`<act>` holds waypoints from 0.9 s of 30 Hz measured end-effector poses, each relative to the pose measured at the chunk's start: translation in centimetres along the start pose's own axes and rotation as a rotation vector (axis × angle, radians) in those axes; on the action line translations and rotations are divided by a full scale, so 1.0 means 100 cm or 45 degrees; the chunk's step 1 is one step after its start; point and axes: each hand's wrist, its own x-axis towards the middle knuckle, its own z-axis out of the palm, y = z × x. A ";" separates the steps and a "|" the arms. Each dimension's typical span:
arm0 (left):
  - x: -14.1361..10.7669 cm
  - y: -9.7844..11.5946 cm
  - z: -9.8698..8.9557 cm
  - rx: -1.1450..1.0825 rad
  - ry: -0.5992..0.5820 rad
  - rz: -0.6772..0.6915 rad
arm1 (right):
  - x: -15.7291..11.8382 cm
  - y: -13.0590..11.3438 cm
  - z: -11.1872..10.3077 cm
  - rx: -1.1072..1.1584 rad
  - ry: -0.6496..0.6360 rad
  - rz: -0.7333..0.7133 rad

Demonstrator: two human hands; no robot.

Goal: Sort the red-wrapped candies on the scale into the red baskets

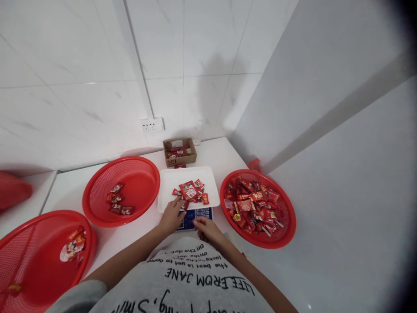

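Note:
My left hand (172, 216) reaches over the near edge of a white tray (167, 182), fingers stretched out beside small red candy packets. A larger square red packet (189, 190) lies among them, with a small orange-red candy (205, 198) to its right. The tray rests on a digital scale, whose blue keypad (202, 213) shows below it. My right hand (208, 229) is just in front of the keypad, close to my shirt. Its fingers are curled together, and whatever they may hold is hidden.
A red basket (291, 226) full of red-wrapped sweets stands right. Two red baskets, one nearer (89, 230) and one farther (153, 198), hold a few packets at left. Behind the tray is a cardboard box (180, 161) of packets, near a wall socket (152, 124). Walls bound the back and right.

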 end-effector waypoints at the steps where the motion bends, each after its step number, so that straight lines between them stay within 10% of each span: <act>1: 0.001 0.002 0.000 0.032 -0.031 0.046 | 0.002 -0.003 -0.004 -0.041 0.087 -0.041; 7: 0.024 0.008 0.005 0.274 -0.180 0.215 | 0.021 -0.034 -0.030 -0.798 0.600 -0.446; 15: 0.039 0.002 0.001 0.121 -0.144 0.088 | 0.034 -0.056 -0.029 -1.372 0.622 -0.280; 21: 0.019 0.011 -0.002 -0.182 -0.043 0.022 | 0.039 -0.053 -0.034 -1.107 0.652 -0.323; 27: -0.010 0.025 0.005 -0.842 -0.181 -0.417 | 0.013 -0.047 -0.003 -0.567 0.373 -0.543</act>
